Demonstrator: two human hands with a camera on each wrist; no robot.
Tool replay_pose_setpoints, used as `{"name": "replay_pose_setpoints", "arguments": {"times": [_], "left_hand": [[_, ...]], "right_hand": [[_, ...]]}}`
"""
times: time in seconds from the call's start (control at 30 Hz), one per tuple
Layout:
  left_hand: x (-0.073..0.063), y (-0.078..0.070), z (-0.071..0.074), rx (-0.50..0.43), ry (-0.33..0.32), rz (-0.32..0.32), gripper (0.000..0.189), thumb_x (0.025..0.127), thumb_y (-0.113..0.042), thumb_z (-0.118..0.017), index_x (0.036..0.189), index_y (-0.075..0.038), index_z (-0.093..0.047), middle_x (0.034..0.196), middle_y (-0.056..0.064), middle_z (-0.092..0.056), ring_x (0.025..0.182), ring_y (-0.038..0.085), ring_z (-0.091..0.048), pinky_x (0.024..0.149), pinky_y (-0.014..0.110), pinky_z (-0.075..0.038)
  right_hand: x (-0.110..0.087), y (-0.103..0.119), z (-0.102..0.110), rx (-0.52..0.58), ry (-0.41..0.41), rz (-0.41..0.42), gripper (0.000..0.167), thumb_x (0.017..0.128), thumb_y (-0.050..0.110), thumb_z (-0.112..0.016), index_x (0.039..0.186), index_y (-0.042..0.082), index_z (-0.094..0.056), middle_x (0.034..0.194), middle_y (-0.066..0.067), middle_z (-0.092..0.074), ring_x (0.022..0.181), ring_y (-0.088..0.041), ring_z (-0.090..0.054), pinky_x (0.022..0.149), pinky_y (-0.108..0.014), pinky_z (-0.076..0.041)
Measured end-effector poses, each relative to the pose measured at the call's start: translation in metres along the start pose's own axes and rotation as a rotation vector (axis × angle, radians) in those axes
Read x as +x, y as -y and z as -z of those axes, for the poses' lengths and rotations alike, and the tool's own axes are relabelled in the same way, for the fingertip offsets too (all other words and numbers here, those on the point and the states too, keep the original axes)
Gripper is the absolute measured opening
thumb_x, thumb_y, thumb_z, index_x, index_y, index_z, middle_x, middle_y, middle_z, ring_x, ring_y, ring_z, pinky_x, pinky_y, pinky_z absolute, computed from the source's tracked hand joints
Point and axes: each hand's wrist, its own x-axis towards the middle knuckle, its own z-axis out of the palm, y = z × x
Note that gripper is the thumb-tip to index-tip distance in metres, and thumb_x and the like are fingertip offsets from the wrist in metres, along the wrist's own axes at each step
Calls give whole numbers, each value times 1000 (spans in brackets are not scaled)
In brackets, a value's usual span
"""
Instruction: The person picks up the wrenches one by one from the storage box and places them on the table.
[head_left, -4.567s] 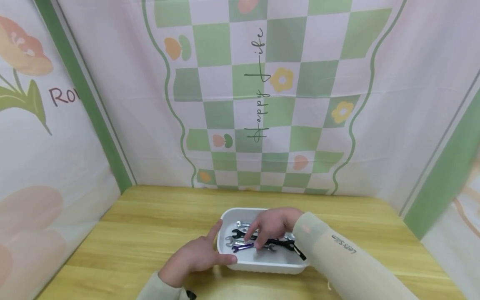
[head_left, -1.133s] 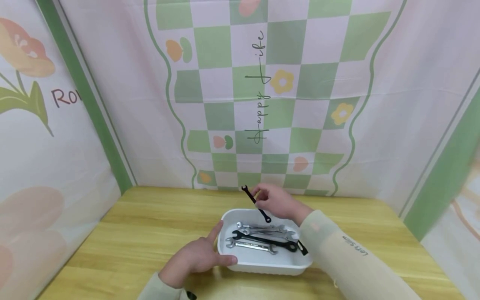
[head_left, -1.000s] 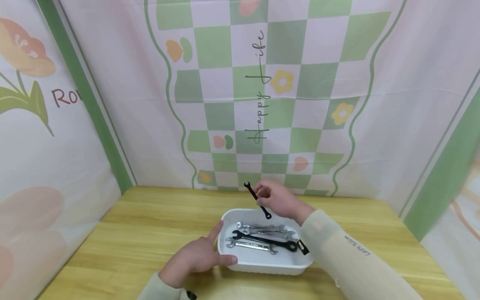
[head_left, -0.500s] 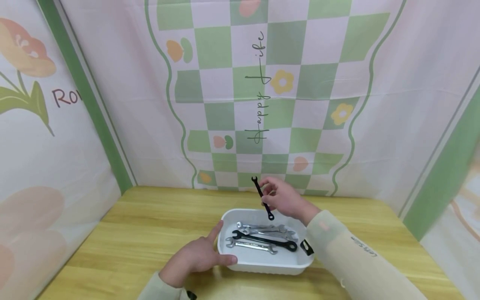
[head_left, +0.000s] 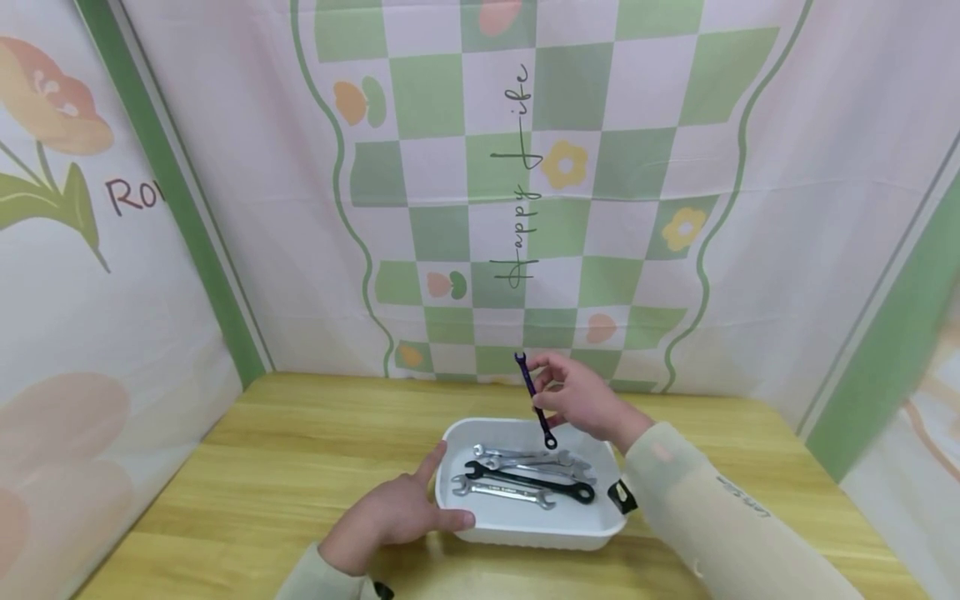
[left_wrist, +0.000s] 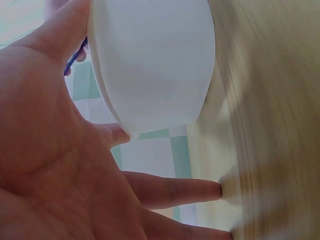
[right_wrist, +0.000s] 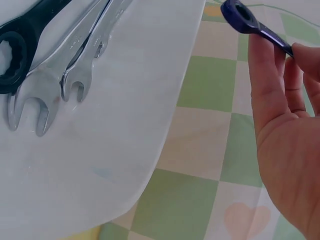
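My right hand (head_left: 581, 400) pinches a dark purple-blue combination wrench (head_left: 531, 387) between thumb and fingertips, above the back of a white plastic tub (head_left: 540, 523). Its open end points up and its ring end down; the ring (right_wrist: 240, 17) shows close up in the right wrist view. With fingers spread, my left hand (head_left: 397, 504) steadies the tub's left end, thumb on the front rim and index finger at the left rim. Two other fingertips reach the table in the left wrist view. Inside the tub lie a black ratchet wrench (head_left: 525, 479) and several silver wrenches (head_left: 502, 490).
The tub stands on a wood-grain table (head_left: 330, 450). A green-and-white checked curtain (head_left: 498, 225) hangs behind its far edge, with printed fabric on both sides. A black strap piece (head_left: 622, 497) at the right sleeve overlaps the tub's right rim.
Earlier my right hand reached among the wrenches; it has since lifted the purple-blue wrench out. Over the last second it moves slightly right, turning the wrench more upright. My left hand stays put.
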Motion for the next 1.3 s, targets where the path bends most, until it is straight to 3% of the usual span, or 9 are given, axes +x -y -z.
{"name": "replay_pose_setpoints", "arguments": {"times": [0.37,0.63,1.03,1.3], "left_hand": [[-1,0,0,3,-6,-16,118,75,-66,-76,162,-17,-12,128,34,-56,109,44,-58,91,62,-45],[-2,-1,0,9,-8,-20,118,75,-67,-75,162,-17,-12,128,35,-56,110,44,-58,92,62,-44],[-2,-1,0,9,-5,-15,119,75,-67,-75,162,-17,-11,128,35,-55,112,45,-57,93,62,-44],[-2,-1,0,5,-6,-22,119,76,-66,-76,162,-16,-10,126,35,-57,107,42,-59,92,61,-45]], "right_hand": [[-4,-2,13,84,-34,-49,52,90,-8,-64,137,6,-49,110,-22,-52,90,-35,-62,72,-50,-58],[-10,-11,42,118,-62,-69,54,94,-6,-59,144,5,-41,113,-22,-48,101,-40,-58,78,-52,-57],[-46,-29,106,108,-153,-125,63,97,0,-59,153,3,-29,117,-21,-48,101,-30,-59,86,-50,-54],[-77,-59,129,67,-162,-176,65,99,0,-56,154,-5,-22,118,-24,-49,98,-28,-62,86,-52,-54]]}}
